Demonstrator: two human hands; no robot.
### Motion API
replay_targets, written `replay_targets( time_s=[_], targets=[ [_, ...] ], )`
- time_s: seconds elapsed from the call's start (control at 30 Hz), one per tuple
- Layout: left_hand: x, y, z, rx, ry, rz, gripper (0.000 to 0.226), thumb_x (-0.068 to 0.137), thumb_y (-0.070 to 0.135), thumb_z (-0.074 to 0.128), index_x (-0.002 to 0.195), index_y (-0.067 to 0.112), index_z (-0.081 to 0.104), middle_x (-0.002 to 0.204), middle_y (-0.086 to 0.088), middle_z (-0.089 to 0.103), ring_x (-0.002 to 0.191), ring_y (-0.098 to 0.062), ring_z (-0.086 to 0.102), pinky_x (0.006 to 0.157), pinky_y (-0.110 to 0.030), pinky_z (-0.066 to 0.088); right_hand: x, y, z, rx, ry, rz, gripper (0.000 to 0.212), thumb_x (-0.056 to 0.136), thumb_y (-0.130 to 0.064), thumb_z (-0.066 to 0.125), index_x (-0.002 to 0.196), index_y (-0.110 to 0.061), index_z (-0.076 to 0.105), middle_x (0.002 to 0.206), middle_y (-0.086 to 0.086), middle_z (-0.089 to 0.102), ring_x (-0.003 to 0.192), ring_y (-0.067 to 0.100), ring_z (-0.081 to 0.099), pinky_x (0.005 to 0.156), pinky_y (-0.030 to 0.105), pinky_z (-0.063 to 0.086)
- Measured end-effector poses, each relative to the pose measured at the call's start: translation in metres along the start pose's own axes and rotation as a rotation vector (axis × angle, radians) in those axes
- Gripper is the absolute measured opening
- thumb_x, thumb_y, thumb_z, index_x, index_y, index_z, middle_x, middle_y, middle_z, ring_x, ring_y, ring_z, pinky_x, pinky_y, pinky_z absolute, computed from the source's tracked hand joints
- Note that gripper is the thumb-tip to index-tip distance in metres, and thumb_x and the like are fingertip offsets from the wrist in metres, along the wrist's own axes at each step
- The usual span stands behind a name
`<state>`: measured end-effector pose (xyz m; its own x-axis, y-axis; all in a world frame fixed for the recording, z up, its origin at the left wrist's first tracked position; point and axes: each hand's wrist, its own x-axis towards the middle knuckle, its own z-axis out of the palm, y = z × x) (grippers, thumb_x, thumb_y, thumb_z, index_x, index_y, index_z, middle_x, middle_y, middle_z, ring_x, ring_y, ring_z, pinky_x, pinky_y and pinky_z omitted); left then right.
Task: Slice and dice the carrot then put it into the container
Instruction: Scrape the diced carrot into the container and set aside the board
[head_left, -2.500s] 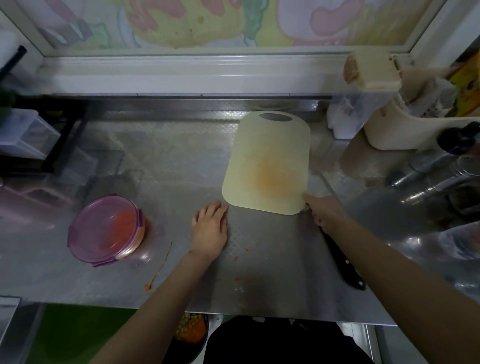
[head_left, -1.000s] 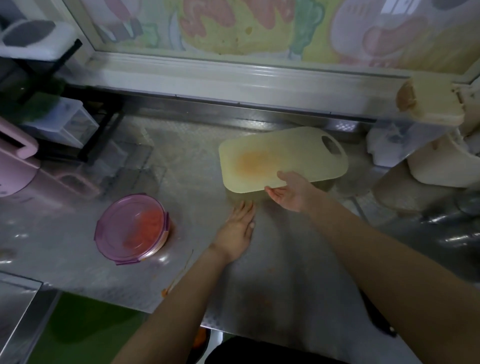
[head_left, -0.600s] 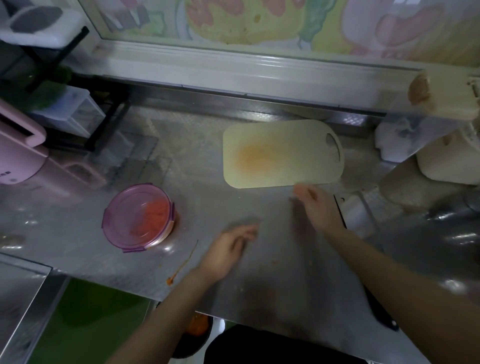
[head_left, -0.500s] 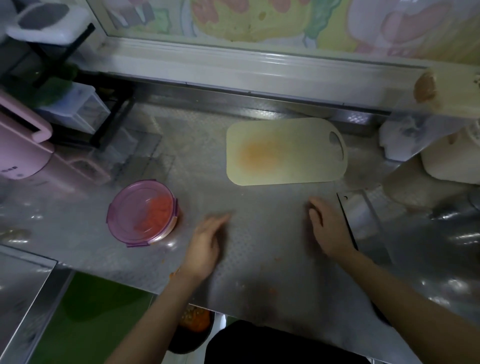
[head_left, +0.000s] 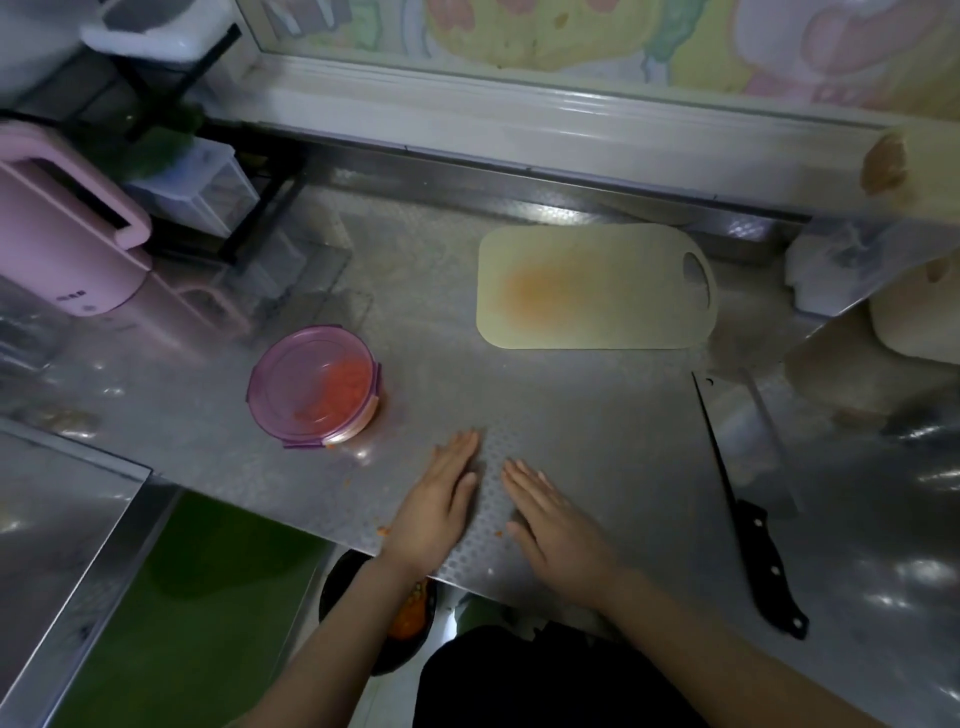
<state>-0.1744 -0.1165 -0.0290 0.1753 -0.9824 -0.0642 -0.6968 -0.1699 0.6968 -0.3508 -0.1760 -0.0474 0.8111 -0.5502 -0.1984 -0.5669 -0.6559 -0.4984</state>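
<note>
While our left hand (head_left: 441, 506) and right hand (head_left: 556, 525) rest flat, fingers straight, side by side on the counter (head_left: 597, 415), the knife (head_left: 756, 530) to their right lies near-to-far, handle nearest us.

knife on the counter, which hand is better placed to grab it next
Right, probably. The right hand lies flat nearer the knife, with nothing between them; the left hand is farther off.

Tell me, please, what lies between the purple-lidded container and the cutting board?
Nothing sits there. In the head view, only a bare stretch of steel counter runs between the container and the cutting board.
</note>
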Motion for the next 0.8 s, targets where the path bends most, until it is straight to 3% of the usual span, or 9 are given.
replay_targets(
  time_s=[0.07,0.13,0.23,0.3,0.37,0.5,0.57,0.7,0.8],
  targets=[
    [-0.008,-0.005,-0.007,0.064,0.181,-0.042,0.047,0.096,0.035,0.03,0.137,0.018,0.044,0.142,0.001,0.045,0.134,-0.018,0.037,0.117,-0.036,0.019,0.002,0.007,-0.007,0.006,0.014,-0.027,0.064,0.102,-0.042,0.013,0.135,0.004,0.044,0.142,0.015,0.046,0.133,0.024,0.042,0.116,0.024,0.008],
    [-0.02,-0.016,-0.017,0.179,0.375,-0.212,0.046,0.096,0.029,0.03,0.134,0.012,0.05,0.139,-0.008,0.05,0.133,-0.027,0.039,0.114,-0.049,0.022,0.005,0.012,-0.017,-0.004,0.044,-0.02,0.071,0.1,-0.047,0.009,0.141,0.003,0.036,0.149,0.013,0.035,0.139,0.023,0.031,0.116,0.021,0.002],
    [-0.038,-0.036,-0.029,0.303,0.416,-0.524,0.047,0.1,0.021,0.031,0.142,0.001,0.034,0.149,-0.019,0.033,0.14,-0.034,0.023,0.116,-0.046,0.01,0.011,0.016,-0.02,-0.092,0.016,0.011,0.066,0.099,-0.047,0.013,0.15,-0.005,0.009,0.157,0.0,0.0,0.142,0.005,-0.008,0.107,0.01,-0.02],
    [-0.04,-0.046,-0.033,0.249,0.361,-0.66,0.053,0.101,0.022,0.031,0.146,-0.003,0.018,0.154,-0.021,0.017,0.144,-0.032,0.01,0.118,-0.043,0.004,0.013,0.015,-0.017,-0.123,-0.015,0.01,0.075,0.092,-0.053,0.003,0.151,-0.007,0.002,0.158,0.001,-0.006,0.136,0.001,-0.018,0.103,0.009,-0.024],
    [-0.036,-0.054,-0.035,0.18,0.314,-0.649,0.055,0.102,0.024,0.029,0.147,-0.001,0.01,0.156,-0.017,0.009,0.145,-0.027,0.004,0.119,-0.039,0.002,0.013,0.015,-0.013,-0.117,-0.032,0.028,0.086,0.08,-0.057,-0.008,0.15,-0.007,0.0,0.159,0.002,-0.006,0.136,0.002,-0.02,0.105,0.011,-0.024],
    [-0.024,-0.055,-0.033,0.148,0.28,-0.57,0.055,0.102,0.028,0.024,0.149,0.003,0.009,0.157,-0.013,0.005,0.146,-0.021,0.002,0.119,-0.034,0.0,0.013,0.016,-0.013,-0.116,-0.044,0.038,0.084,0.084,-0.057,-0.002,0.15,-0.006,0.002,0.159,0.004,-0.003,0.137,0.003,-0.018,0.107,0.013,-0.02],
    [-0.021,-0.055,-0.032,0.15,0.286,-0.557,0.054,0.102,0.027,0.025,0.148,0.002,0.01,0.157,-0.013,0.006,0.146,-0.021,0.003,0.119,-0.033,-0.001,0.014,0.017,-0.016,-0.129,-0.056,0.046,0.075,0.093,-0.054,0.007,0.15,-0.006,0.002,0.159,0.004,-0.003,0.137,0.002,-0.018,0.107,0.013,-0.02],
    [-0.022,-0.065,-0.041,0.109,0.293,-0.511,0.051,0.102,0.025,0.027,0.148,0.004,0.019,0.156,-0.012,0.015,0.145,-0.02,0.011,0.119,-0.031,0.003,0.015,0.017,-0.014,-0.126,-0.049,0.042,0.089,0.078,-0.058,-0.007,0.151,-0.007,0.002,0.159,0.003,-0.003,0.138,0.003,-0.017,0.108,0.014,-0.018],
    [-0.029,-0.07,-0.046,0.141,0.227,-0.402,0.048,0.102,0.022,0.031,0.147,0.007,0.026,0.155,-0.008,0.019,0.144,-0.019,0.016,0.119,-0.029,0.007,0.014,0.019,-0.011,-0.111,-0.045,0.052,0.089,0.079,-0.058,-0.006,0.151,-0.006,0.005,0.16,0.004,-0.001,0.139,0.004,-0.015,0.111,0.016,-0.015]
  ],
)
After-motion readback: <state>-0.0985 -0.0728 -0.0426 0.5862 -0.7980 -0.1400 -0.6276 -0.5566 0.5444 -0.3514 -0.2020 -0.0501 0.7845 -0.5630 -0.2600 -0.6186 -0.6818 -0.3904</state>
